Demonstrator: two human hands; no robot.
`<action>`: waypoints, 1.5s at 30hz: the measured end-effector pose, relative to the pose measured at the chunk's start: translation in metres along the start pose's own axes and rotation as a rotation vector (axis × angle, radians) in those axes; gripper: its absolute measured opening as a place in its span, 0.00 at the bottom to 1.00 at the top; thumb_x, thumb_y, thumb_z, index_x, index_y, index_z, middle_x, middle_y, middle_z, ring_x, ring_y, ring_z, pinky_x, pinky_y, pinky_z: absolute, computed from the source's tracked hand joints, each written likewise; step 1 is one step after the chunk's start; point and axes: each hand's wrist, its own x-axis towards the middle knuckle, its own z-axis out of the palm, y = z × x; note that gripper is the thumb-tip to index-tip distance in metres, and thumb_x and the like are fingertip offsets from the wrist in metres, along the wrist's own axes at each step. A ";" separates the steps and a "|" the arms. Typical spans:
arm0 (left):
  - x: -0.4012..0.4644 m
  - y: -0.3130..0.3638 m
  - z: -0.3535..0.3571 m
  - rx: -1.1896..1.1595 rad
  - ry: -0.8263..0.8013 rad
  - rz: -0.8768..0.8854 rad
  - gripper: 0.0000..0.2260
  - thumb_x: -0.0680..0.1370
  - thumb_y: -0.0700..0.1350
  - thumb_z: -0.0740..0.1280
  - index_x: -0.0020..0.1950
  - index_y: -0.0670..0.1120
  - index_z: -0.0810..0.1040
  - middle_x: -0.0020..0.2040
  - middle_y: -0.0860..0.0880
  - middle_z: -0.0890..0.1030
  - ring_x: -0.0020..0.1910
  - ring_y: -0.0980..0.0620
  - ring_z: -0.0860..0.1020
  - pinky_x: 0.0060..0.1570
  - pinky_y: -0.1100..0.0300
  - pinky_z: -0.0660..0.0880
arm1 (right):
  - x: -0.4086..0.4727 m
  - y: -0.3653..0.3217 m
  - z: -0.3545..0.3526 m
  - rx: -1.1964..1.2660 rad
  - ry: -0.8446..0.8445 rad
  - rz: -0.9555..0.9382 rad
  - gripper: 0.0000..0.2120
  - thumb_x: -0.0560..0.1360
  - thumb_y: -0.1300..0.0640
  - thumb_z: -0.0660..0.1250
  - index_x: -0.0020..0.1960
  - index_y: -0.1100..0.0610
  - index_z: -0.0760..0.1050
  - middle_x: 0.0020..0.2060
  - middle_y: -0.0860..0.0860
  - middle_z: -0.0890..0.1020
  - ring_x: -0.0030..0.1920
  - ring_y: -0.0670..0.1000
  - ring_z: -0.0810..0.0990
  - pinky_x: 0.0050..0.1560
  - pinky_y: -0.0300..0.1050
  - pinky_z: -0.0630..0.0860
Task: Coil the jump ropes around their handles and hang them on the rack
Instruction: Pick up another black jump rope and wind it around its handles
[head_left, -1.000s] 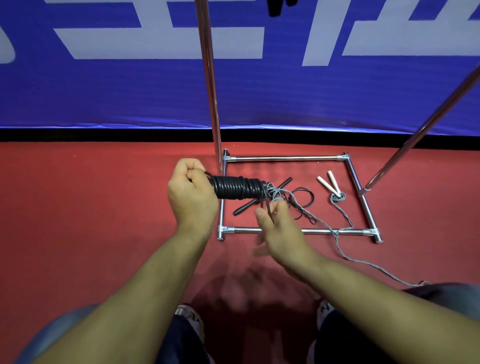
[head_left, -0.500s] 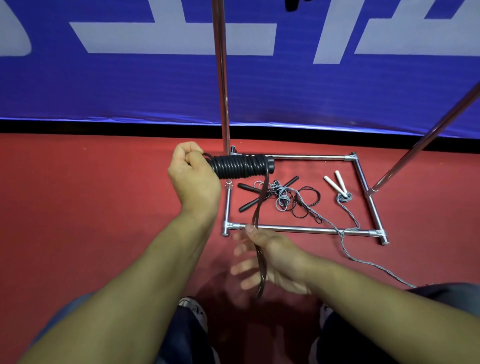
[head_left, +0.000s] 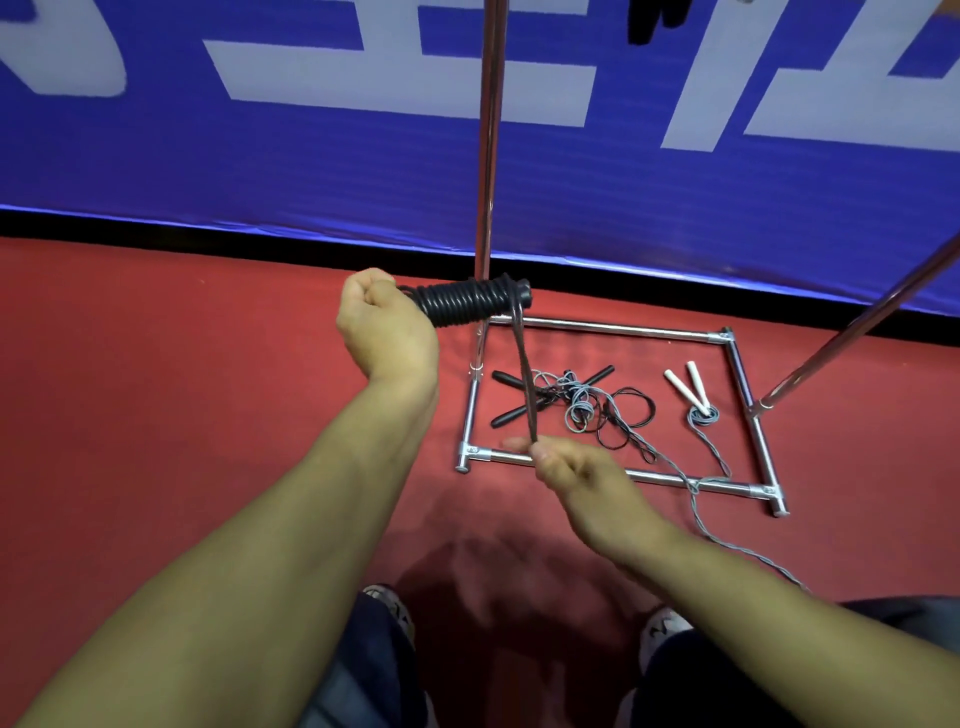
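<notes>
Above the red floor (head_left: 156, 415), near the rack (head_left: 485, 156), the coiled black rope (head_left: 462, 302) is gripped by the left hand (head_left: 387, 325); its limp, springy tail (head_left: 524, 384) is pinched by the right hand (head_left: 574, 470) and judged best held taut.

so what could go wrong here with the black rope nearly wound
The right hand only pinches the loose tail; if it slips, the last turns of the black coil held by the left hand could spring loose. The tail also hangs just above the tangled ropes on the floor inside the rack base, so it might snag them.
</notes>
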 end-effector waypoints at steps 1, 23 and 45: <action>-0.005 0.002 0.001 -0.012 -0.053 0.016 0.14 0.76 0.36 0.56 0.34 0.52 0.69 0.31 0.57 0.69 0.27 0.61 0.67 0.32 0.66 0.65 | 0.003 -0.001 -0.002 0.039 -0.080 0.039 0.09 0.81 0.57 0.65 0.49 0.48 0.83 0.37 0.38 0.82 0.41 0.35 0.77 0.48 0.31 0.70; -0.038 -0.008 -0.007 0.809 -0.659 0.312 0.11 0.77 0.40 0.55 0.38 0.50 0.72 0.33 0.49 0.76 0.36 0.45 0.72 0.36 0.57 0.65 | 0.028 -0.036 -0.054 -0.935 0.357 -0.365 0.12 0.63 0.65 0.73 0.37 0.54 0.72 0.32 0.55 0.77 0.34 0.61 0.76 0.31 0.47 0.67; -0.024 -0.002 0.002 0.335 -0.151 0.128 0.15 0.76 0.37 0.56 0.33 0.52 0.68 0.31 0.56 0.72 0.30 0.59 0.69 0.29 0.64 0.62 | 0.006 -0.012 0.002 0.394 -0.103 0.199 0.15 0.79 0.46 0.60 0.47 0.48 0.85 0.31 0.42 0.73 0.38 0.45 0.71 0.49 0.44 0.69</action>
